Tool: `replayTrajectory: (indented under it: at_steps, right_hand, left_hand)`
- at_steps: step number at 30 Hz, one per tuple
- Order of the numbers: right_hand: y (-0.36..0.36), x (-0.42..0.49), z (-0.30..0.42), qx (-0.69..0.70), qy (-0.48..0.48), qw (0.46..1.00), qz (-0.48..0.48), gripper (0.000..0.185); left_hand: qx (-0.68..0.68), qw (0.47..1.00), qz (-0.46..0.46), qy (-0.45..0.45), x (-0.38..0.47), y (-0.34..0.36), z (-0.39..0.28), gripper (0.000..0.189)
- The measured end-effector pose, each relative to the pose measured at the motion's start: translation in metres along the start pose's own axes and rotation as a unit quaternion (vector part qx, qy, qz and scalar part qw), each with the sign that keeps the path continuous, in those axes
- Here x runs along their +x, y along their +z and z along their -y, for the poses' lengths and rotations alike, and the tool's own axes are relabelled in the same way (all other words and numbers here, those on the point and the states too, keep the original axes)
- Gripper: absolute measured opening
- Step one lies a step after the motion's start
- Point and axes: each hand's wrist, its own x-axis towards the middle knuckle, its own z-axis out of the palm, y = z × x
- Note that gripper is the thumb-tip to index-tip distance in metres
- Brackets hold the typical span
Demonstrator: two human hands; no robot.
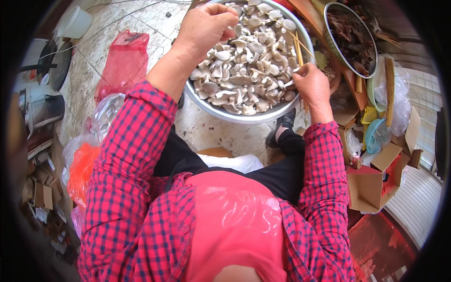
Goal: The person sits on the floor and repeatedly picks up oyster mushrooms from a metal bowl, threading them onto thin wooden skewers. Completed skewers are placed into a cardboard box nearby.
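Note:
A wide metal basin [225, 114] in front of me is heaped with grey oyster mushrooms [252, 58]. My left hand [211, 26] hangs over the basin's far left side, thumb and fingers drawn together; whether anything is pinched there is hidden. At the right rim, my right hand [313, 84] has thumb and forefinger closed at the pale stem of one mushroom [289, 84]. Several thin bamboo skewers [298, 47] lie over the mushrooms just beyond that hand. More stick ends show beneath the right hand, and I cannot tell whether it grips them.
A metal colander [327, 38] of dark, wrinkled food stands at the upper right. Below it are an open cardboard box [364, 187] and a blue plastic basket [376, 135]. On the left floor lie a red mesh bag [127, 58], an orange plastic bag [82, 172] and a white bucket [74, 23].

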Motion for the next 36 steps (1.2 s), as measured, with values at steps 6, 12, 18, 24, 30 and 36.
replayTrajectory:
  at_steps: [6,12,18,24,30,36]
  right_hand:
    - [-0.006,0.001,-0.007,-0.025,0.014,1.0,-0.008,0.023]
    - [-0.006,0.004,-0.005,-0.056,0.003,0.998,0.013,0.022]
    - [-0.005,0.005,-0.007,-0.071,-0.008,0.997,0.003,0.026]
    - [-0.021,-0.005,0.001,-0.071,-0.033,0.997,0.003,0.026]
    - [-0.05,-0.047,0.019,-0.008,-0.075,0.997,0.032,0.02]
    - [-0.051,-0.067,0.031,0.166,-0.14,0.972,0.094,0.014]
  left_hand:
    - [0.255,0.964,0.065,0.024,-0.002,-0.007,0.011,0.017]
    - [0.432,0.894,0.121,-0.009,-0.006,-0.019,0.027,0.019]
    - [0.528,0.831,0.163,-0.06,-0.008,-0.014,0.023,0.027]
    - [0.524,0.841,0.136,-0.015,-0.011,-0.018,0.029,0.023]
    - [0.425,0.896,0.13,-0.004,-0.016,-0.019,0.025,0.018]
    - [0.345,0.922,0.177,-0.013,-0.016,-0.015,0.016,0.023]
